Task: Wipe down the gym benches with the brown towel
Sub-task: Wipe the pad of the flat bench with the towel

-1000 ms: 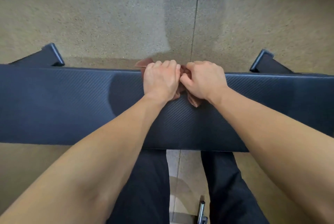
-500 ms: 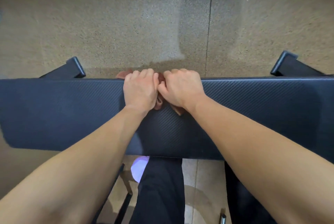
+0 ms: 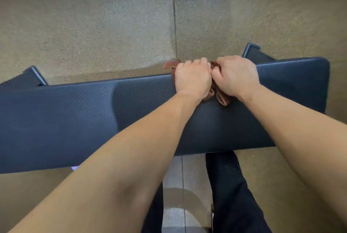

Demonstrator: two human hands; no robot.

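Head view: looks down across a dark padded table [image 3: 75,120] that runs left to right over a speckled floor [image 3: 93,26].
Towel [image 3: 170,64]: brown and bunched at the table's far edge, right of centre. One corner sticks out past the edge left of the hands, and folds poke out under both wrists.
Left hand [image 3: 193,78]: knuckles up, fingers curled over the towel, gripping it against the table.
Right hand [image 3: 235,76]: also clenched round the towel, just beside the left hand.
Feet: two dark table feet show beyond the far edge, one far left [image 3: 32,76] and one behind the right hand [image 3: 251,52].
Trousers [image 3: 231,185]: dark, below the near edge.
Seam [image 3: 174,16]: thin floor line running away from the hands.
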